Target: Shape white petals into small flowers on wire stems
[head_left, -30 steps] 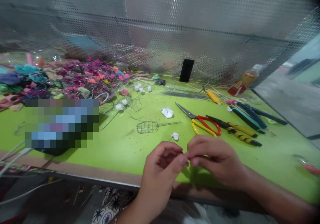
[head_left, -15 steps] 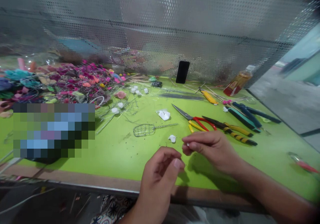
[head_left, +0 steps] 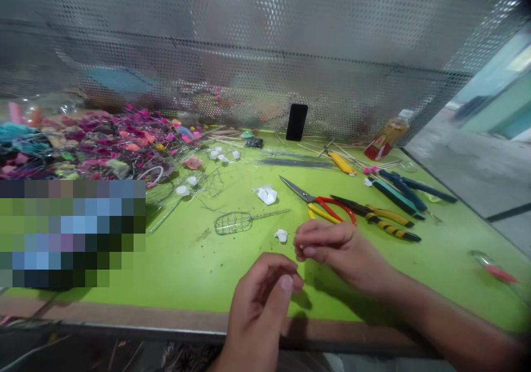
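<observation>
My right hand (head_left: 336,250) is closed in a pinch, thumb against fingers, with a tiny white bit (head_left: 302,247) showing between the tips. Loosely curled, my left hand (head_left: 265,297) hovers beside it above the table's front; a gap shows between its thumb and fingers, and I see nothing in it. A white soft-looking lump (head_left: 281,235) lies just beyond the fingertips. Behind it are a larger white lump on clear film (head_left: 265,195) and a small racket shape of twisted wire (head_left: 234,223). Red-and-yellow-handled scissors (head_left: 317,203) lie past my right hand.
Pliers with yellow-black handles (head_left: 381,218) and other tools with dark blue and teal handles (head_left: 406,192) lie to the right. A yellow cutter (head_left: 342,163), a bottle (head_left: 386,135) and an upright phone (head_left: 297,122) stand or lie farther back. Colourful craft pieces (head_left: 124,139) pile up left.
The view has shifted slightly, so the tabletop things appear a little farther left. Both hands keep nearly the same pose; the white bit stays in the right pinch.
</observation>
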Available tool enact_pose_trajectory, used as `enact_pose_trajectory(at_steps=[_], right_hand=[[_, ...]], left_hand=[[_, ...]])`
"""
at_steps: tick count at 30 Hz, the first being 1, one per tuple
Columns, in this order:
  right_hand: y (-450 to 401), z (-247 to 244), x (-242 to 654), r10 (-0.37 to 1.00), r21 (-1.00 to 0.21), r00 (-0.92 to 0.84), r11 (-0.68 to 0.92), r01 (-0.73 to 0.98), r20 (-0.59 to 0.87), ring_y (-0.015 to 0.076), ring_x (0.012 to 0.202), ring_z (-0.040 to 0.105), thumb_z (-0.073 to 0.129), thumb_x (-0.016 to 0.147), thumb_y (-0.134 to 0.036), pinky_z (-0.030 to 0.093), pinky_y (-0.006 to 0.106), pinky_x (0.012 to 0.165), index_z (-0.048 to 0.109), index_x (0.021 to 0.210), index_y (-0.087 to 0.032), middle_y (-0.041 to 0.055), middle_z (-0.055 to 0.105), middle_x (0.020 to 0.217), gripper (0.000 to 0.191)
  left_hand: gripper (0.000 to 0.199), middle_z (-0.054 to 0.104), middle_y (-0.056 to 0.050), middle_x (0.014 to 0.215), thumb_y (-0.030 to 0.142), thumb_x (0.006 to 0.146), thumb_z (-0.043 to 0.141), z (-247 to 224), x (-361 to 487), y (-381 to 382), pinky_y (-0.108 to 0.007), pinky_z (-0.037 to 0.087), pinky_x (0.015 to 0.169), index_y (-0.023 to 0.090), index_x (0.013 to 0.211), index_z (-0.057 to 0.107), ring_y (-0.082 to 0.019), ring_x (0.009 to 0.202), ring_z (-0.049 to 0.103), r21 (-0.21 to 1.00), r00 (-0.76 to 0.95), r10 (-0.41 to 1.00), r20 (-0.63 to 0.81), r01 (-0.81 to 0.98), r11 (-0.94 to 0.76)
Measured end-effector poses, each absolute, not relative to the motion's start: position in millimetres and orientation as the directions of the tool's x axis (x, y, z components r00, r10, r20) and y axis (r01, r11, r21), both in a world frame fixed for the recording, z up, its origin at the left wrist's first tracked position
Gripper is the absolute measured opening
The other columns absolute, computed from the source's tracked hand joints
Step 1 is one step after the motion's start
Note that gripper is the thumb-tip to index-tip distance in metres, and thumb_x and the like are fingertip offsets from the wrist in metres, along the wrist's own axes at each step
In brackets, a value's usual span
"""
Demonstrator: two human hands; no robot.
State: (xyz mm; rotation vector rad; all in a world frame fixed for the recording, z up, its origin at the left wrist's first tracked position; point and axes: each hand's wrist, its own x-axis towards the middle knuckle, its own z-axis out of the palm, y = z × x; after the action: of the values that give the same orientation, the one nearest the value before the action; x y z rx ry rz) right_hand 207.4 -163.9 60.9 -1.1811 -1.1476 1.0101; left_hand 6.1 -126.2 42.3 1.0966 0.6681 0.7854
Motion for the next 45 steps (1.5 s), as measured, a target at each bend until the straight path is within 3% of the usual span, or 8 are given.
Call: enact_pose_trajectory(at_steps=[3, 7, 13, 18, 21, 25, 38, 45], right_hand=[[-164.9, 60.0, 206.7, 0.987, -0.997, 0.152, 0.064, -0.049, 0.056, 0.0155, 0.080, 0.076, 0.101, 0.076, -0.032, 0.064, 0.027, 0.074, 0.092, 0.093, -0.027, 0.0057, 0.085, 0.092, 0.020], [-164.5, 59.0, 205.5, 0.988, -0.992, 0.145, -0.038, -0.124, -0.057, 0.0153, 0.069, 0.076, 0.094, 0.085, -0.046, 0.066, 0.029, 0.070, 0.091, 0.099, -0.022, 0.0062, 0.084, 0.080, 0.028], [-161.7, 55.2, 205.5, 0.985, -0.987, 0.165, -0.021, -0.157, -0.047, 0.0146, 0.072, 0.077, 0.106, 0.067, -0.033, 0.065, 0.026, 0.072, 0.089, 0.086, -0.022, 0.0046, 0.085, 0.083, 0.028], [-161.5, 54.2, 204.7, 0.983, -0.977, 0.182, 0.007, -0.211, -0.032, 0.0134, 0.064, 0.076, 0.097, 0.082, -0.044, 0.065, 0.025, 0.065, 0.091, 0.096, -0.022, 0.0059, 0.084, 0.077, 0.027], [-162.2, 55.7, 203.9, 0.982, -0.982, 0.186, 0.023, -0.186, -0.013, 0.0138, 0.075, 0.080, 0.103, 0.074, -0.033, 0.065, 0.023, 0.073, 0.091, 0.094, -0.024, 0.0068, 0.087, 0.091, 0.024], [-164.0, 56.7, 203.0, 0.988, -0.974, 0.154, 0.021, -0.225, -0.014, 0.0114, 0.065, 0.075, 0.103, 0.073, -0.027, 0.063, 0.021, 0.066, 0.091, 0.091, -0.026, 0.0014, 0.083, 0.073, 0.021], [-167.9, 51.8, 200.3, 0.948, -0.970, 0.205, 0.234, 0.062, 0.242, 0.0144, 0.082, 0.080, 0.095, 0.085, -0.023, 0.064, 0.023, 0.077, 0.088, 0.103, -0.027, 0.0034, 0.085, 0.092, 0.020], [-169.3, 58.5, 203.1, 0.780, -0.663, -0.049, 0.561, 0.496, 0.624, 0.0140, 0.088, 0.077, 0.084, 0.094, -0.012, 0.063, 0.023, 0.083, 0.085, 0.109, -0.020, 0.0064, 0.081, 0.097, 0.016]], left_hand=[[0.026, 0.076, -0.004, 0.086, 0.046, 0.103, 0.073, 39.9, 4.7, -124.3, -0.027, 0.056, 0.081, 0.021, 0.100, 0.079, -0.019, 0.085, 0.070, 0.952, 0.580, 0.813, -0.048, -0.220, 0.213], [0.023, 0.076, -0.003, 0.088, 0.043, 0.106, 0.069, 37.3, 2.5, -123.0, -0.026, 0.055, 0.082, 0.022, 0.102, 0.078, -0.018, 0.086, 0.070, 0.965, 0.603, 0.797, -0.017, -0.199, 0.171], [0.024, 0.076, -0.003, 0.087, 0.043, 0.106, 0.069, 38.7, 3.2, -123.4, -0.027, 0.055, 0.082, 0.021, 0.101, 0.077, -0.019, 0.086, 0.069, 0.968, 0.595, 0.804, -0.008, -0.198, 0.157], [0.024, 0.076, -0.004, 0.087, 0.043, 0.104, 0.071, 39.0, 4.2, -122.4, -0.028, 0.055, 0.081, 0.020, 0.100, 0.077, -0.019, 0.085, 0.070, 0.967, 0.594, 0.805, -0.002, -0.206, 0.154], [0.020, 0.077, -0.004, 0.090, 0.041, 0.104, 0.071, 37.8, 3.9, -122.4, -0.027, 0.056, 0.081, 0.021, 0.102, 0.076, -0.019, 0.086, 0.070, 0.967, 0.611, 0.792, 0.002, -0.203, 0.154], [0.017, 0.077, -0.004, 0.090, 0.037, 0.102, 0.072, 36.4, 4.3, -122.7, -0.026, 0.056, 0.081, 0.021, 0.100, 0.076, -0.018, 0.086, 0.070, 0.976, 0.600, 0.800, -0.006, -0.171, 0.135], [0.014, 0.077, -0.004, 0.089, 0.031, 0.096, 0.078, 40.1, 9.0, -125.5, -0.022, 0.059, 0.076, 0.019, 0.102, 0.075, -0.016, 0.083, 0.072, 0.977, 0.521, 0.854, 0.006, -0.187, 0.107], [0.013, 0.081, -0.004, 0.080, 0.032, 0.092, 0.083, 43.4, 11.3, -122.4, -0.020, 0.062, 0.075, 0.019, 0.095, 0.084, -0.015, 0.076, 0.075, 0.964, 0.528, 0.848, 0.049, -0.248, 0.099]])
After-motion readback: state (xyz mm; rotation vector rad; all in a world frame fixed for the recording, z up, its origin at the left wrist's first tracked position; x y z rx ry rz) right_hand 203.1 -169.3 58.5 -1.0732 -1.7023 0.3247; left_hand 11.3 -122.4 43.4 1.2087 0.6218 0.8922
